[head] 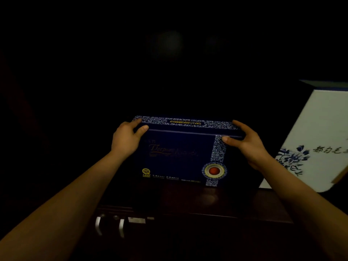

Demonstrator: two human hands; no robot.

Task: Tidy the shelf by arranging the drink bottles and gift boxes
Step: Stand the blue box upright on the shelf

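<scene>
A: What is the dark blue gift box (180,153) like?

B: A flat rectangular carton, glossy navy, standing upright on its long edge. A white-and-blue floral band runs along its top edge and down the front near the right side, ending at a round emblem with a red centre. Gold script crosses the front. It stands on the dark polished wooden shelf (207,202), about the middle of the scene.

A: Is anything inside it?

B: It is shut; I cannot tell.

A: And beside it?

B: To the right, close by, a white gift box (318,140) with blue painted flowers and black calligraphy, leaning.

A: The hands?

B: Both arms reach forward. The left hand (125,140) clasps the box's top left corner, thumb on the front, fingers curled over the top. The right hand (248,144) grips the top right corner likewise.

A: Nearer?

B: Two curved metal handles (109,226), low and left, below the shelf edge.
</scene>
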